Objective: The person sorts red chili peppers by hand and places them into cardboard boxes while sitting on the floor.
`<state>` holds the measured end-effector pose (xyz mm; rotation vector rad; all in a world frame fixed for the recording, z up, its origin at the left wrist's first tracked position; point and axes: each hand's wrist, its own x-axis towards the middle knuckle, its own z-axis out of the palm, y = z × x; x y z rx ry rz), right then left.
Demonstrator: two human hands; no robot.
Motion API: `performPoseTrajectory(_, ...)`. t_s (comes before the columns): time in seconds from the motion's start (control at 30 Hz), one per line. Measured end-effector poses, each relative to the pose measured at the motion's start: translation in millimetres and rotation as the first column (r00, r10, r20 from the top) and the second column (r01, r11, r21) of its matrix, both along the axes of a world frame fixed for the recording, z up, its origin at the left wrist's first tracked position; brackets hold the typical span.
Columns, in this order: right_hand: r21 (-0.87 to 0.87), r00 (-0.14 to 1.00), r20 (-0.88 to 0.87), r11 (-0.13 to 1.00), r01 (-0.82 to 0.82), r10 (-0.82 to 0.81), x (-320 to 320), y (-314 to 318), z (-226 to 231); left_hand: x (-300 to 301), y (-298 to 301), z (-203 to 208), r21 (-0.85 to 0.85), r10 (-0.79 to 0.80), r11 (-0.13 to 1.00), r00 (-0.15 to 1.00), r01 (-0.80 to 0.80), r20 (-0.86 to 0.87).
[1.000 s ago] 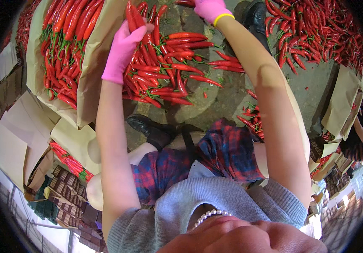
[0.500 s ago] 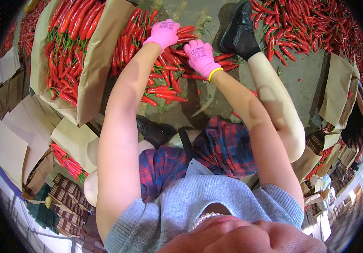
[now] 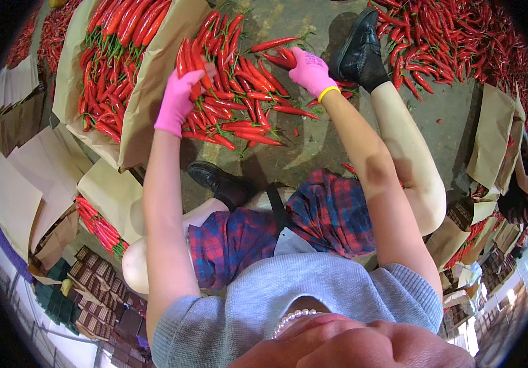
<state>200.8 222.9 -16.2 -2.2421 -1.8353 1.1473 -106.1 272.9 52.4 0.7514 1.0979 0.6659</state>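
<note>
My left hand [image 3: 179, 101], in a pink glove, is closed around a bunch of long red chillies [image 3: 191, 64], the fingers curled together round the stems so the pods stand up above my knuckles. My right hand [image 3: 310, 72], also pink-gloved with a yellow cuff at the wrist, rests on the far edge of the loose chilli pile [image 3: 239, 104]; its fingers are bent down onto a pod or two there, though I cannot tell whether they pinch one or only press on it. The pile lies on the concrete floor [image 3: 313, 147] between my two hands and just below the fingers of both. Just to the left of my left fingers stands an open cardboard box [image 3: 147, 92] lined with brown paper, packed with chillies laid lengthwise. Right beside my right fingers, on the far side, is my black shoe [image 3: 357, 49], and beyond it a second spread of chillies [image 3: 454, 37] covers the floor. Well below my left hand, brown paper sheets [image 3: 18, 184] lie near a smaller heap of chillies [image 3: 98, 227].
</note>
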Motion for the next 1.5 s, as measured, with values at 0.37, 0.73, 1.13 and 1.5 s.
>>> performPoseTrajectory(0.37,-0.024,0.934,-0.324,0.988,0.150,-0.150,26.3,51.1,0.3,30.4,-87.9,-21.0,-0.302,0.279,0.933,0.922,-0.194,0.269)
performPoseTrajectory(0.73,0.322,0.982,0.184,0.946,-0.018,-0.044,10.3,-5.5,14.0,163.9,48.9,-68.0,0.263,-0.015,0.572,0.330,0.777,-0.944)
performPoseTrajectory(1.13,0.119,0.773,0.272,0.777,-0.618,0.573,-59.6,-37.2,32.5,155.6,79.1,-80.7,0.010,-0.198,0.422,0.103,0.907,-0.975)
performPoseTrajectory(1.5,0.093,0.946,-0.112,0.952,-0.293,0.303,19.3,-64.5,29.3,140.4,73.3,-28.8,0.149,-0.176,0.917,0.710,0.370,-0.681)
